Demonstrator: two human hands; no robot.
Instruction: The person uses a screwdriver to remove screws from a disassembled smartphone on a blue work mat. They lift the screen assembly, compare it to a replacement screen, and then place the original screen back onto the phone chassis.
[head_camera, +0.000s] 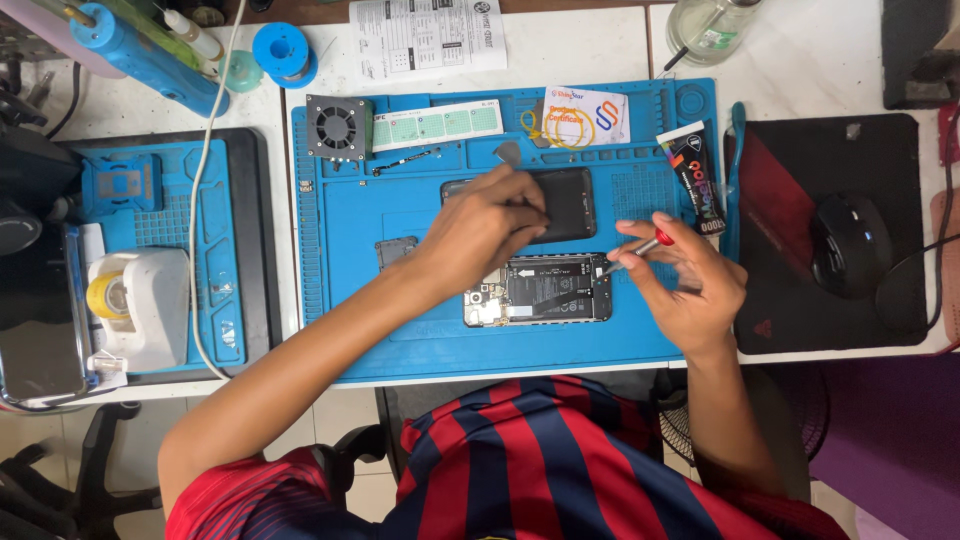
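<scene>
I look down on a blue silicone repair mat that covers the middle of a white desk. A black mouse pad with a black mouse lies to its right. An opened smartphone rests face down near the mat's front edge, back removed, showing a black battery and a strip of circuit board. Just behind it sits a dark phone panel. My left hand rests over that panel, fingers curled down onto its left end; whether they grip it I cannot tell. My right hand pinches a small red-tipped screwdriver, its point aimed at the phone's upper right corner. I judge this a disassembly step; the next move needs a steady tip seated squarely in a tiny screw.
</scene>
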